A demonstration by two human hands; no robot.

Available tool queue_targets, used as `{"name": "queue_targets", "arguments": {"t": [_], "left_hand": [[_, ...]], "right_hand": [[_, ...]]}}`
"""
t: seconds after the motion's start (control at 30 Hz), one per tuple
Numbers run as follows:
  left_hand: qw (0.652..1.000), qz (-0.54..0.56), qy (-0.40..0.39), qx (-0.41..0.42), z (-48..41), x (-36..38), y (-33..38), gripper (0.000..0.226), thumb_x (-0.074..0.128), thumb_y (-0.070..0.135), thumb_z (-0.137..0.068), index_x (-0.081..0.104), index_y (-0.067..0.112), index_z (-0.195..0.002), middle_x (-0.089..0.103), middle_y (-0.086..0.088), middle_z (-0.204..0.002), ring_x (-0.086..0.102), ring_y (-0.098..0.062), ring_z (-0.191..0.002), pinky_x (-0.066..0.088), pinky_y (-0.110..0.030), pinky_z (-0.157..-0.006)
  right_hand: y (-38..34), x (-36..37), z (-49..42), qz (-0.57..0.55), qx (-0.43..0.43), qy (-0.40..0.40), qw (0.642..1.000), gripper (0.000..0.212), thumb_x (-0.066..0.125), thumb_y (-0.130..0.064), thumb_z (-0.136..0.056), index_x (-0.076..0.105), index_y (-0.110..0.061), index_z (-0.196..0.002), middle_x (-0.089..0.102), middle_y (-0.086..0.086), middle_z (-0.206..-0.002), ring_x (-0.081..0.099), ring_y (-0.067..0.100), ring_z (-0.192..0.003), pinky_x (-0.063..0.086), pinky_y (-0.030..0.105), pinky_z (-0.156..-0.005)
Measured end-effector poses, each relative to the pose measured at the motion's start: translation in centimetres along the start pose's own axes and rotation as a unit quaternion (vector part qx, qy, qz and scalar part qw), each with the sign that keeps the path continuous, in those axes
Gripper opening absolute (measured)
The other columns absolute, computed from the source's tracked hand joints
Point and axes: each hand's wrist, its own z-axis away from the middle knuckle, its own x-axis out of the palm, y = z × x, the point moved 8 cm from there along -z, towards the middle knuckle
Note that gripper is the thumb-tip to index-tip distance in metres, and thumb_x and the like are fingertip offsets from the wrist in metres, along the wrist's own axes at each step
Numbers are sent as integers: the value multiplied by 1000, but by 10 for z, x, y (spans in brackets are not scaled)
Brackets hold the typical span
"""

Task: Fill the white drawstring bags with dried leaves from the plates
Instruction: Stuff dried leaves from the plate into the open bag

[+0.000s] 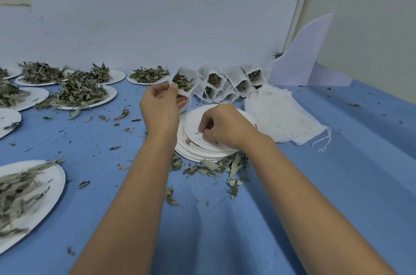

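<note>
Probably a small packing workroom: blue-covered table [315, 184], leaf-heaped paper plates [113, 92], bare wall [157, 15].

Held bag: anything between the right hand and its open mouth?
Nothing visible. The left hand holds the bag open just beyond the far-left edge of the plate stack. The right hand, fingers curled on that stack, has open air up to it. The filled bags stand behind, off that path.
</note>
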Motion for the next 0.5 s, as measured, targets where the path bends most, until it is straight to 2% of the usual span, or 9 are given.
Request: {"name": "queue_targets", "arguments": {"t": [0.07,0.1,0.13,0.17,0.23,0.3,0.5], "left_hand": [[1000,5,2,4,-1,-2,2,13,59,9,-93,53,16,-83,61,-5,-79,62,-1,-51,52,-14,-58],[1000,7,4,6,-1,-2,3,14,59,9,-93,53,16,-83,61,-5,-78,62,-1,-50,53,-14,-58],[1000,8,6,8,-2,-3,4,14,59,9,-93,52,16,-83,61,-5,-77,62,-1,-50,54,-15,-59],[1000,9,8,9,-2,-4,4,14,59,9,-93,52,16,-83,61,-5,-77,62,-1,-50,54,-15,-59],[1000,7,11,9,-3,-6,4,14,59,10,-93,52,16,-82,60,-5,-77,62,-2,-49,55,-16,-60],[1000,6,13,9,-3,-7,3,14,59,10,-94,52,16,-82,61,-5,-77,62,-2,-50,55,-17,-61],[1000,5,12,10,-3,-8,2,14,59,10,-93,52,16,-83,61,-6,-78,62,-3,-51,55,-17,-63]], "right_hand": [[-5,-3,1,-72,-6,20,997,20,63,1,-77,72,-14,-87,72,5,-84,61,11,-68,50,16,-64],[-7,-5,2,-123,-7,19,992,24,62,1,-77,70,-17,-90,72,6,-82,63,15,-67,52,20,-64],[-10,-5,3,-165,-10,9,986,27,61,2,-78,69,-20,-92,72,8,-81,64,17,-66,53,23,-61],[-14,-4,4,-187,-18,-7,982,28,61,2,-78,70,-20,-93,72,8,-81,64,14,-65,50,20,-57],[-21,-1,5,-166,-36,-36,985,22,65,1,-79,74,-15,-92,73,3,-81,64,4,-67,49,13,-59],[-25,4,5,-128,-44,-54,989,20,67,-1,-79,77,-15,-89,72,-7,-78,62,-3,-70,50,11,-68],[-26,12,7,-68,-26,-89,993,16,72,-11,-76,78,-22,-87,66,-20,-69,58,-9,-67,42,3,-61]]}}
